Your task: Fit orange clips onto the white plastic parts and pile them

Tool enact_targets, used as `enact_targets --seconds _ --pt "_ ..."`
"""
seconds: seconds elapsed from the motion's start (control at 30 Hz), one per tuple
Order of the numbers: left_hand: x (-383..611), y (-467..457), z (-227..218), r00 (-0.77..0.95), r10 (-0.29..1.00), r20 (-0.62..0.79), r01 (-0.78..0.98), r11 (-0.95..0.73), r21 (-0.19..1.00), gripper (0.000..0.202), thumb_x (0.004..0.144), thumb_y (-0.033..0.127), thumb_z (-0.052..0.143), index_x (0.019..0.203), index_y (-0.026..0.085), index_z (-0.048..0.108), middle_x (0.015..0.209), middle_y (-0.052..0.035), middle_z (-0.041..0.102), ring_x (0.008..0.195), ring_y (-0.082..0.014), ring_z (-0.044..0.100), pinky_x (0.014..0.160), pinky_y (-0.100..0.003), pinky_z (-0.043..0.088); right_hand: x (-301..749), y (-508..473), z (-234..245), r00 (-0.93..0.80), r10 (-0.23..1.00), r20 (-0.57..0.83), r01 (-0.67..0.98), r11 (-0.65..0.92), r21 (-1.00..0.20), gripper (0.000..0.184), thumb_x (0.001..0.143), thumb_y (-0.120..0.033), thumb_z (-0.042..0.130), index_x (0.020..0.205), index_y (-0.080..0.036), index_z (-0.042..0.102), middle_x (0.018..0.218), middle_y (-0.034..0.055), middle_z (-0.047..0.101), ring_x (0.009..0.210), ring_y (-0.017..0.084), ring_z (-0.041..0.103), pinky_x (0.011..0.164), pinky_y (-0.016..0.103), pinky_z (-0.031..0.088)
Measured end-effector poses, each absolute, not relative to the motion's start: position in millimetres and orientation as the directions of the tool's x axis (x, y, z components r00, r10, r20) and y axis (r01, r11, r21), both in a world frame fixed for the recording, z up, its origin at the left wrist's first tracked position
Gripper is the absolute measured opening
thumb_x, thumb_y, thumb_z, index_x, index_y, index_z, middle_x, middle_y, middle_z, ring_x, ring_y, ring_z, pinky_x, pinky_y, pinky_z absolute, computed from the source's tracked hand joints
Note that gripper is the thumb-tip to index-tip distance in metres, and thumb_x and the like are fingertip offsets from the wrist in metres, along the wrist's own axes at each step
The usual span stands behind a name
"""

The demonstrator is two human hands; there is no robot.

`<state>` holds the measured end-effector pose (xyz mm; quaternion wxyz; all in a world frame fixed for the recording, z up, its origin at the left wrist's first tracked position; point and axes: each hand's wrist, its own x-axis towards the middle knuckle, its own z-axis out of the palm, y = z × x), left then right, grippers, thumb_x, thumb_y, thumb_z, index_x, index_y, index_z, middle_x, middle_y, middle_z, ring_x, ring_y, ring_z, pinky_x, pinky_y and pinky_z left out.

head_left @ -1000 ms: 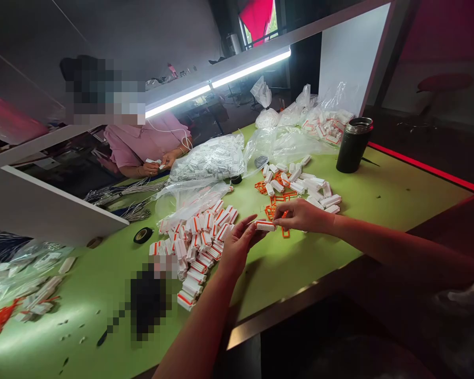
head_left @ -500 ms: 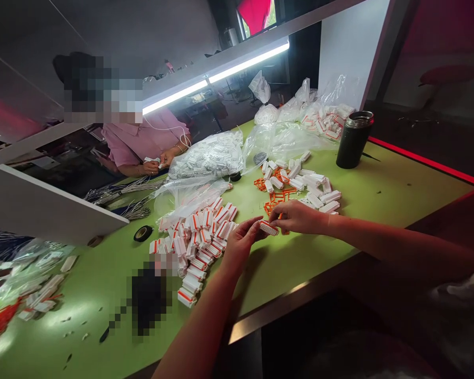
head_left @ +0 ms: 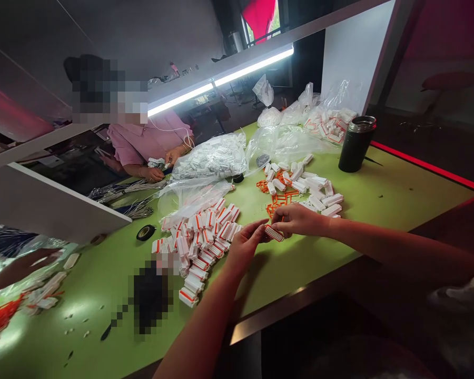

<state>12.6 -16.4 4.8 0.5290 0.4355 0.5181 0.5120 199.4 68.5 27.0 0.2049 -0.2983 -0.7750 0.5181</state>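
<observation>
Green tabletop [head_left: 398, 192] under us; our L hand [head_left: 248, 239] & R hand [head_left: 296, 218] both pinch one white block [head_left: 274, 233] btwn them (dotted face showing), w/ striped blocks [head_left: 209, 221] left of L hand, plain blocks [head_left: 317, 193] past R hand.

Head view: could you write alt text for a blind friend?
Left hand and right hand hold one small white piece over a green table. Orange-striped pieces are heaped left; plain white ones and orange frames lie beyond. A person in pink is opposite.
</observation>
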Motion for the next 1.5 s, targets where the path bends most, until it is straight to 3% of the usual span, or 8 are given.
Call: enact_targets --seconds 0.23,0.5,0.7,0.9,1.13,1.5 --pt "12.6 -15.3 7.6 -0.024 0.994 -0.105 -0.207 0.098 0.974 0.048 0.067 0.036 0.085 0.11 0.018 0.074 0.096 -0.0071 0.078 0.083 -0.0189 0.071 0.083 -0.035 0.055 200.0 69.8 30.4 -0.735 0.675 -0.066 0.17 0.09 -0.981 0.032 0.076 -0.047 0.066 0.078 -0.016 0.058 0.06 -0.0003 0.064 0.054 0.012 0.062 0.052 0.023 0.052" --pt "10.6 -14.3 4.1 0.018 0.986 -0.166 -0.237 0.166 0.957 0.048 0.063 0.027 0.087 0.108 0.018 0.073 0.097 -0.008 0.077 0.086 -0.0203 0.071 0.083 -0.035 0.053 199.6 67.3 27.4 -0.742 0.666 -0.081 0.159 0.057 -0.986 0.038 0.077 -0.051 0.07 0.079 -0.015 0.059 0.062 0.0006 0.066 0.054 0.012 0.064 0.051 0.022 0.052" --pt "15.4 -16.9 5.9 0.072 0.981 -0.183 -0.265 0.196 0.944 0.054 0.063 0.026 0.087 0.113 0.019 0.07 0.104 -0.0087 0.075 0.091 -0.0219 0.07 0.088 -0.038 0.053 197.6 67.5 23.4 -0.726 0.675 -0.127 0.168 -0.005 -0.986 0.031 0.079 -0.044 0.071 0.08 -0.015 0.059 0.059 -0.0001 0.066 0.055 0.013 0.066 0.052 0.021 0.054" --pt "21.6 -16.4 6.4 0.007 0.985 -0.173 -0.272 0.169 0.947 0.057 0.062 0.027 0.086 0.117 0.019 0.071 0.103 -0.0075 0.076 0.092 -0.0238 0.07 0.094 -0.043 0.051 194.5 67.5 20.0 -0.707 0.685 -0.173 0.182 -0.06 -0.982 0.021 0.083 -0.033 0.067 0.083 -0.015 0.058 0.059 0.0005 0.067 0.055 0.014 0.068 0.051 0.022 0.055" --pt "17.7 -15.2 7.4 -0.083 0.98 -0.181 -0.316 0.146 0.937 0.069 0.062 0.03 0.085 0.127 0.02 0.065 0.103 -0.0072 0.076 0.093 -0.0237 0.07 0.097 -0.045 0.05 196.6 67.0 25.4 -0.744 0.662 -0.09 0.129 0.01 -0.992 0.021 0.076 -0.028 0.072 0.087 -0.015 0.059 0.07 0.0004 0.068 0.064 0.012 0.067 0.054 0.019 0.051" --pt "21.7 -16.9 8.5 -0.021 0.987 -0.162 -0.353 0.144 0.924 0.076 0.061 0.019 0.084 0.133 0.021 0.06 0.106 -0.0064 0.075 0.1 -0.0227 0.068 0.101 -0.042 0.046 195.3 67.1 23.9 -0.753 0.651 -0.091 0.157 0.044 -0.987 0.02 0.075 -0.021 0.065 0.092 -0.017 0.055 0.069 -0.0014 0.066 0.064 0.013 0.067 0.058 0.022 0.053"
